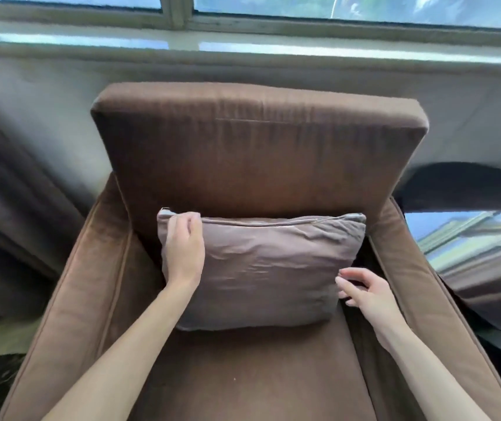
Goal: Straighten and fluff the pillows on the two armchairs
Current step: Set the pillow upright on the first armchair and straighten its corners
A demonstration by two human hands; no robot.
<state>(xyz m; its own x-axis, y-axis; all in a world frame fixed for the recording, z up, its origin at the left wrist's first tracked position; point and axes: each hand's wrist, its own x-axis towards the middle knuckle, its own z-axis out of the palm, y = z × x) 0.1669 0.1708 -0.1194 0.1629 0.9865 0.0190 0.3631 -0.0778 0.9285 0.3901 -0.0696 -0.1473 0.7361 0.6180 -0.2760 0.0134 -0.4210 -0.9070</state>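
A brown armchair (pixel 258 147) fills the view, its back set against a wall under a window (pixel 334 4). A dark curtain (pixel 9 223) hangs at the left, and a glossy worktop (pixel 471 238) sits just beside the right armrest. A mauve pillow (pixel 267 268) stands upright on the seat, leaning on the backrest, its zip seam along the top edge. The left hand (pixel 184 247) lies on the pillow's far left corner, fingers curled over the top edge and pinching the fabric. The right hand (pixel 364 291) is at the pillow's near right side, fingers spread and loose, fingertips touching or almost touching the edge, gripping nothing.
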